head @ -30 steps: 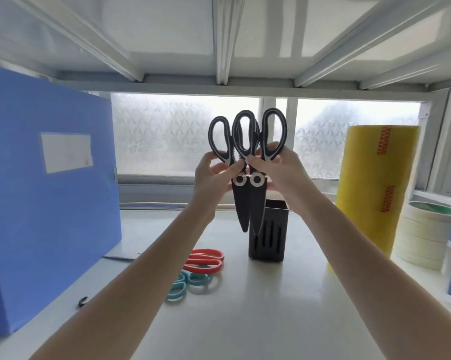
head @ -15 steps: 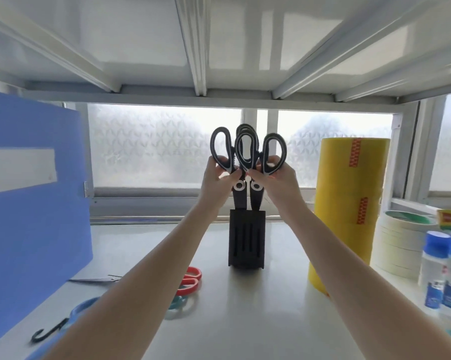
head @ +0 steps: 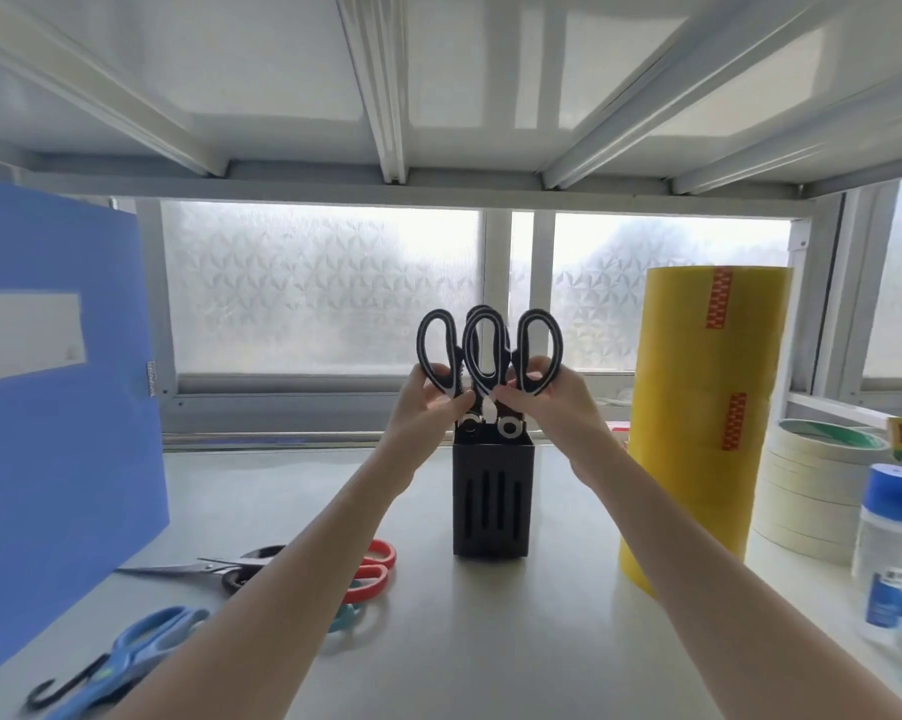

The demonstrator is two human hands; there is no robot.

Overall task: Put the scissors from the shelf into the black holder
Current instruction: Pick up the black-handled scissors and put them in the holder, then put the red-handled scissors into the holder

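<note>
Head view: two black scissors (head: 488, 356), blades now sunk into holder (head: 493, 504); earlier above it. Left hand (head: 428, 407) and right hand (head: 547, 402) pinch handles. Release pending; others remain on shelf (head: 490, 641).

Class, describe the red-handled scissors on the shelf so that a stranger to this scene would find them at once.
Start at the black holder standing mid-shelf. Look down and to its left, where several scissors lie flat on the pale shelf surface. The red-handled scissors are the nearest of these to the holder, partly behind the person's left forearm; the others' handles are black, teal or blue.
</note>
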